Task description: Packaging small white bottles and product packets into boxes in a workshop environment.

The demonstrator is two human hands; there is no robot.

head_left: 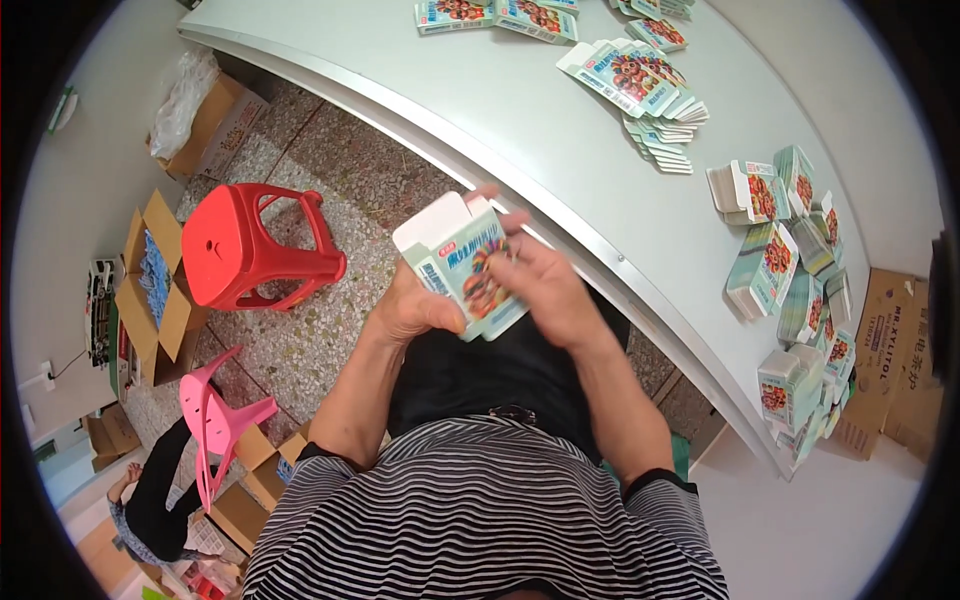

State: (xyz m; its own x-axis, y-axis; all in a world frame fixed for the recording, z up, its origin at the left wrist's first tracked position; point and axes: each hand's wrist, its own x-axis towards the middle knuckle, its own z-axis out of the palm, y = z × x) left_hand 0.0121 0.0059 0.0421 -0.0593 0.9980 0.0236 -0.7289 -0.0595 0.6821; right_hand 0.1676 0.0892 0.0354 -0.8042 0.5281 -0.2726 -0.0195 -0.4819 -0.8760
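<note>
A small pale green carton (474, 262) with a colourful fruit-like picture is held in front of my lap, with a white flap standing up at its top. My left hand (415, 305) grips it from the lower left, thumb across the front. At its right side my right hand (545, 285) has its thumb on the printed face and fingers behind the edge, slightly blurred. Whether it is one carton or several flat ones together I cannot tell. Beyond my hands, a fanned pile of flat cartons (630, 80) lies on the white table (480, 90).
Bundled carton stacks (765, 270) crowd the table's right end, near a brown cardboard box (880, 350). On the speckled floor to the left stand a red stool (215, 250), an open box (165, 320) with blue contents and a pink chair (215, 420). Another person (155, 510) is at the lower left.
</note>
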